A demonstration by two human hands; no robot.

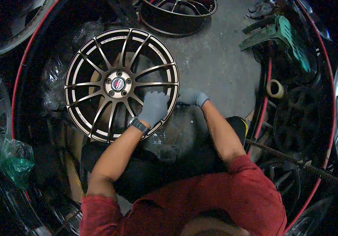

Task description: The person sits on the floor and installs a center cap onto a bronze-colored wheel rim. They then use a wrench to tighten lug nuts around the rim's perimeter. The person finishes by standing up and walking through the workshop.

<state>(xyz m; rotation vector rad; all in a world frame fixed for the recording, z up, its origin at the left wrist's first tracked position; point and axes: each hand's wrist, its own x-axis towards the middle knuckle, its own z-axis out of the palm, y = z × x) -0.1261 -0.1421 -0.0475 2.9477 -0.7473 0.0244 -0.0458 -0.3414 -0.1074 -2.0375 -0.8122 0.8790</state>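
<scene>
Clock directions taken from the wheel's hub, twelve toward the top edge.

Item: one bronze multi-spoke wheel, face toward the camera, left of the view's centre; five bolt holes, round centre cap. What bears it is too dark to tell.

Item: left hand, grey glove, at four o'clock over the spokes near the rim. Fingers together and bent downward — whether they grip a spoke, cannot tell. Dark watch on its wrist.

Item: right hand, grey glove, just past three o'clock, beside the rim's outer edge. Fingers point toward the wheel; tips obscured — pinching or loose, cannot tell.

Surroundings: second wheel, darker, between one and two; green plastic seat, between two and three; tape roll, three; small ring-shaped piece on the grey floor, four; green plastic bag, eight.
</scene>
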